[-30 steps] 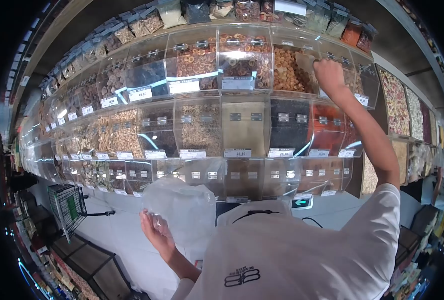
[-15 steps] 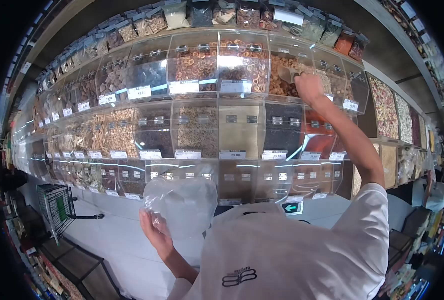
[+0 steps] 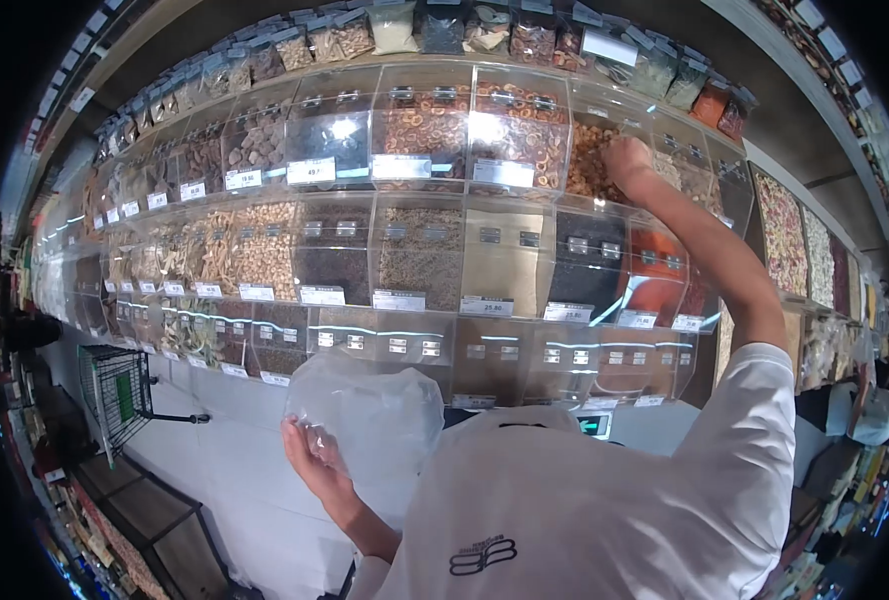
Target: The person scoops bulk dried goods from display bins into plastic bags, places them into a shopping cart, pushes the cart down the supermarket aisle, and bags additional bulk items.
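Observation:
My left hand (image 3: pixel 317 462) is closed on the edge of a clear plastic bag (image 3: pixel 373 425), which hangs puffed out in front of my shirt. Up on the top row, my right hand (image 3: pixel 629 166) is a fist inside a clear bin holding brownish-orange dried pieces (image 3: pixel 590 168). A clear scoop showed at that fist half a second ago; its bowl is now hidden among the pieces and my fingers. To the left of this bin stands another with dried red ring slices (image 3: pixel 517 150).
Clear lidded bins with price tags (image 3: pixel 488 305) fill several rows. Packed bags (image 3: pixel 395 28) line the shelf above. A green and black shopping cart (image 3: pixel 115 395) stands on the floor at left. Another person (image 3: pixel 877 410) is at the far right.
The view has shifted, so the bins appear further right. My right hand has moved left and deeper into the bin, and the scoop has gone out of sight. The left hand keeps the bag.

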